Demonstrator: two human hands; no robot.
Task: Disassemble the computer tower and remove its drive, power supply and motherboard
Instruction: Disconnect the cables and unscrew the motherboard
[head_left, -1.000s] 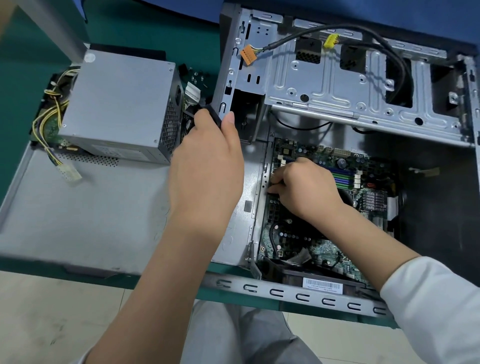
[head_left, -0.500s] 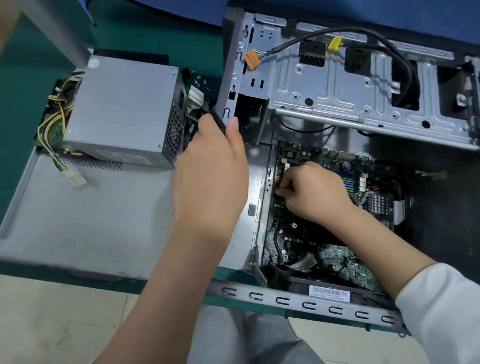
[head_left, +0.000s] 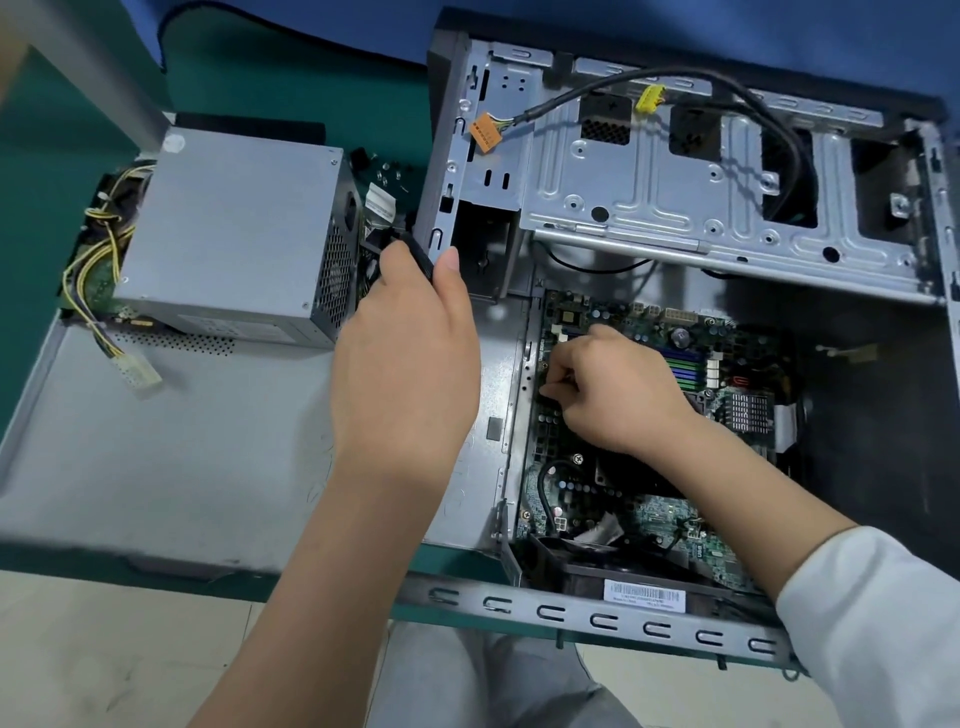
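Right hand (head_left: 618, 395) down inside the case, fingers (head_left: 558, 387) curled and pinched on something small at the left edge of the motherboard (head_left: 644, 499), likely a screw or a connector, too small to tell which. Left hand (head_left: 405, 364) raised just left of those fingers, clamped round a slim black tool handle (head_left: 418, 254), thumb along its side, tip hidden. Under and to the right of the right fingers, the green board flat in the bottom of the computer case (head_left: 727, 208), with coloured memory slots, a small finned heat sink and a black cooler partly covered by the wrist. Above the fingers, the drive cage apparently empty, loose cables with an orange plug (head_left: 485, 136) and a yellow plug (head_left: 652, 98) draped over it. Well to the left of both hands, the grey power supply (head_left: 234, 234) already out, resting on the side panel (head_left: 156, 457) on the green surface (head_left: 322, 67), yellow and black wires trailing from its left end, a few loose screws beside it. Judged from this: power supply done, drive apparently gone from the cage, motherboard left to free and lift out.
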